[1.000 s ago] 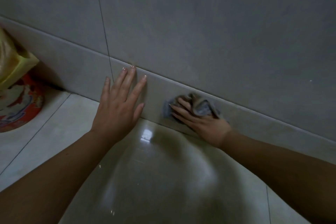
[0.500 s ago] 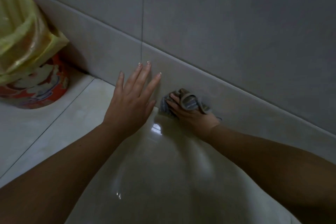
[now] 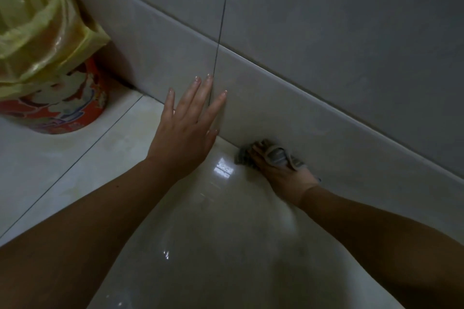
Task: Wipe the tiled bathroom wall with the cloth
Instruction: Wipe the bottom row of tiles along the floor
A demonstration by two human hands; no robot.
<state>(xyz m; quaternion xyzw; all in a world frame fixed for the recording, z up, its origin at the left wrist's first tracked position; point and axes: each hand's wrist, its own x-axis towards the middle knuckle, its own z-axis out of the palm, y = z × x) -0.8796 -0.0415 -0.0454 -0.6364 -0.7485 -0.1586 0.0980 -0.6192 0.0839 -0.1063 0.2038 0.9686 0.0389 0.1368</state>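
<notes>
The grey tiled wall [image 3: 326, 32] runs diagonally across the view, with a lighter skirting strip [image 3: 288, 113] along its foot. My right hand [image 3: 281, 173] grips a crumpled grey cloth [image 3: 276, 155] and presses it against the bottom of the skirting, where wall meets floor. My left hand [image 3: 188, 128] lies flat on the skirting to the left of the cloth, fingers straight and spread, fingertips at a vertical grout line [image 3: 221, 20].
A waste bin [image 3: 57, 103] with a red patterned body and a yellow plastic liner [image 3: 32, 22] stands on the floor against the wall at the far left. Glossy pale floor tiles [image 3: 213, 233] fill the lower part of the view.
The view has shifted left, bringing the bin further in. My right hand has slid the cloth down the skirting to the floor edge. My left hand stays flat on the wall.
</notes>
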